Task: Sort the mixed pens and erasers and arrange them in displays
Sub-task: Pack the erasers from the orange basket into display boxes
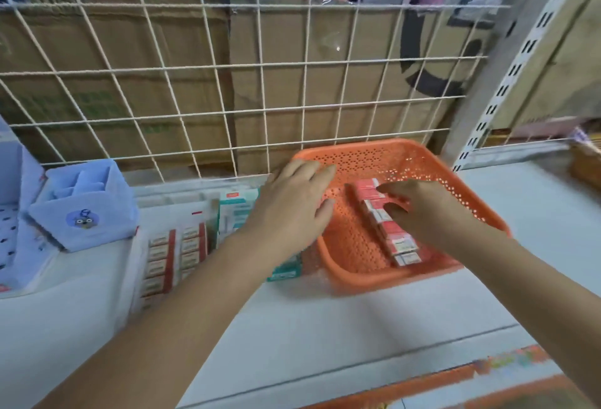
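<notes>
Both forearms are reaching forward over the white shelf [325,317]. The left hand [292,203] is hovering palm-down over the left rim of the orange basket [455,187], fingers spread and loose, holding nothing. The right hand [426,210] is arching over the row of red-and-white erasers [401,246] lying inside the basket (fingertips bent down onto them). The blur is hiding whether it is gripping any.
</notes>
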